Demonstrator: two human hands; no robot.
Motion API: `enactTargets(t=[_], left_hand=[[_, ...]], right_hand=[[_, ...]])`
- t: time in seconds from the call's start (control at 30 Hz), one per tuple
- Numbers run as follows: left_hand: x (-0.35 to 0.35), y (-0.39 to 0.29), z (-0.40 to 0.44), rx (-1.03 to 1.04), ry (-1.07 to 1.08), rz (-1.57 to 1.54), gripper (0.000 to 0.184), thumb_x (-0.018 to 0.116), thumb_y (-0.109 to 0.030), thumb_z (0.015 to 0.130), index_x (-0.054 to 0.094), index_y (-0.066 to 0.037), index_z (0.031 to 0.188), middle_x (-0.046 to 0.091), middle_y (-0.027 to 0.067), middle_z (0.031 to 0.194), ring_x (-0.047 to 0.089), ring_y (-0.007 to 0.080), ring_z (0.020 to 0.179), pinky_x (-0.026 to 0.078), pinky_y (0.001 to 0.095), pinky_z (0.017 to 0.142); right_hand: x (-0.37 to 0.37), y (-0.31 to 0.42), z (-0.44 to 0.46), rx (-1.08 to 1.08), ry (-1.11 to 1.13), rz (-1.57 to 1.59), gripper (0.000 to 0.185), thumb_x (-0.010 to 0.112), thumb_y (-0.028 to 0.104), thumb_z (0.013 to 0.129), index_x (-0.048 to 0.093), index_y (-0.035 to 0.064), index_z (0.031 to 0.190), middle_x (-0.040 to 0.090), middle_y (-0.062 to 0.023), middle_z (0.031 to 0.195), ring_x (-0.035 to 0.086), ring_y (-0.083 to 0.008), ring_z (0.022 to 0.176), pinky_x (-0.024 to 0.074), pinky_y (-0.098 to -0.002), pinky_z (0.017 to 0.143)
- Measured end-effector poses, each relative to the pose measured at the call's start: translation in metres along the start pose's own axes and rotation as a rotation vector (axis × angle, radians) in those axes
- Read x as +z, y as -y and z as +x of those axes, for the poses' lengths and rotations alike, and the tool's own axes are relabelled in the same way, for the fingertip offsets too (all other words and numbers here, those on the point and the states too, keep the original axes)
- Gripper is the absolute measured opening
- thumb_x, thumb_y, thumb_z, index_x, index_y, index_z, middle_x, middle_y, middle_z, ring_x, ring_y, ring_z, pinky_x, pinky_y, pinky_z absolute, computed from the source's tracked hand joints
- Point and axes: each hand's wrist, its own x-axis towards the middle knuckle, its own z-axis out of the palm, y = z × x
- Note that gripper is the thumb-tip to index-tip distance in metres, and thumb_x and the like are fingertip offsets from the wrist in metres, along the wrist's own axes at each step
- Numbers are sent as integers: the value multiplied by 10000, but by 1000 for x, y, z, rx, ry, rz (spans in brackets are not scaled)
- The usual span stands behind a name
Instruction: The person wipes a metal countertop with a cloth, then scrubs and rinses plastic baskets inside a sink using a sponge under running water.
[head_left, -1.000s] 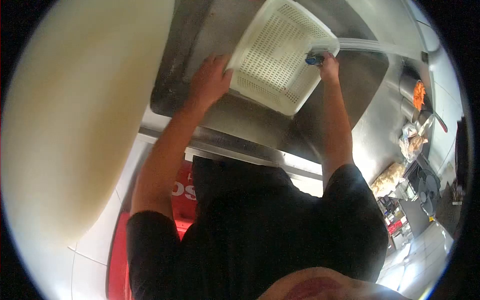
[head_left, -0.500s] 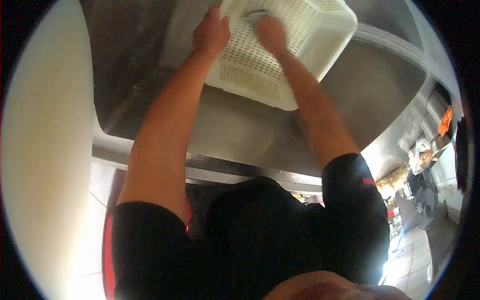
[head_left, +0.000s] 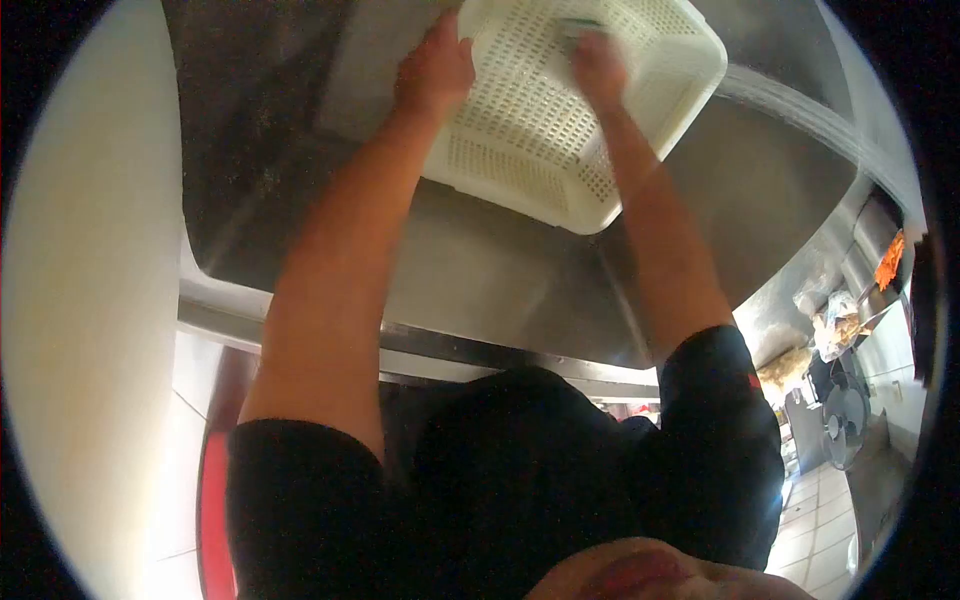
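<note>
A white perforated plastic basket (head_left: 515, 185) is tilted inside a large metal sink (head_left: 480, 260). At its left rim, my left hand (head_left: 436, 75) is closed on the edge. My right hand (head_left: 600, 70) is inside the basket, over its holed bottom, and smeared by motion. Under its fingers is a thin, blurred pad with a dark green edge (head_left: 580, 22); its exact kind cannot be made out. The fingertips of both hands are partly hidden.
A thick, pale rounded column (head_left: 90, 300) stands close on the left. The sink's front edge (head_left: 500, 355) runs before my body. Orange shreds (head_left: 889, 262), a plastic bag (head_left: 838, 325) and a fan (head_left: 846, 425) are at the right.
My right hand has moved right across the basket's bottom with the pad. The basket and my left hand have shifted slightly right in view.
</note>
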Motion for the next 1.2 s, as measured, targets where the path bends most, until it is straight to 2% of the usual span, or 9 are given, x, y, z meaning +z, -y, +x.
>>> enactTargets(t=[0.17, 0.23, 0.3, 0.47, 0.53, 0.73, 0.9, 1.07, 1.2], left_hand=[[1, -4, -2, -56, 14, -3, 436, 521, -271, 968, 427, -125, 1368, 603, 209, 1260, 620, 442, 1053, 494, 532, 905], [-9, -7, -6, -77, -9, -26, 451, 525, -260, 964, 421, -125, 1381, 611, 216, 1247, 617, 442, 1057, 493, 531, 909], [-4, 1, -3, -32, -60, -32, 474, 532, -242, 957, 410, -122, 1399, 625, 222, 1218, 624, 442, 1041, 499, 531, 896], [-3, 0, -9, -48, -97, 16, 505, 478, -186, 1015, 355, -1, 1468, 572, 271, 1307, 593, 426, 1148, 472, 471, 983], [-10, -2, -2, -69, -69, -60, 512, 481, -186, 1014, 345, -8, 1474, 572, 274, 1304, 594, 422, 1150, 470, 475, 986], [-23, -14, -4, -123, 17, -14, 503, 485, -172, 1012, 348, -19, 1472, 571, 255, 1318, 601, 406, 1150, 475, 473, 978], [-12, -6, -7, -83, -47, -57, 504, 482, -170, 1011, 351, -9, 1471, 564, 242, 1336, 595, 407, 1159, 469, 473, 985], [6, 9, 0, 93, -195, -9, 527, 493, -178, 1007, 343, 8, 1477, 558, 261, 1338, 588, 410, 1170, 473, 460, 981], [-17, -4, -1, -33, -2, -66, 541, 502, -183, 1003, 336, 21, 1476, 559, 278, 1330, 591, 414, 1165, 480, 458, 973]], right_hand=[[-41, 3, 69, 749, -154, -12, 287, 657, 203, 844, 689, 88, 1106, 693, -83, 1118, 611, -254, 1088, 496, -380, 902], [55, -14, 95, 238, -730, -350, 228, 611, 154, 860, 696, 75, 1057, 692, -141, 1040, 646, -322, 981, 514, -431, 841], [85, 57, 117, 228, -395, -50, 457, 566, 206, 920, 510, 11, 1330, 507, -218, 1376, 531, -364, 1210, 414, -530, 1023], [29, 143, 106, -4, -38, 186, 439, 595, 244, 912, 563, -2, 1275, 581, -228, 1268, 573, -384, 1142, 455, -503, 986], [0, 166, 55, -36, 99, 213, 232, 570, 102, 848, 684, 69, 1047, 676, -168, 973, 636, -395, 888, 511, -477, 794], [-42, 117, -53, -644, 584, 76, 434, 684, 60, 682, 689, 146, 1107, 669, -120, 1085, 605, -341, 1109, 487, -467, 958], [-48, -47, 47, -313, 94, 127, 309, 536, 39, 836, 656, 75, 1119, 654, -150, 1148, 596, -366, 1089, 478, -450, 953], [-6, 80, 9, 57, 418, -85, 309, 572, 98, 834, 656, 101, 1131, 643, -120, 1184, 573, -362, 1116, 482, -451, 954], [-36, 111, -82, -537, 719, 97, 349, 609, 41, 776, 680, 102, 1112, 643, -137, 1161, 583, -346, 1115, 481, -457, 971]])
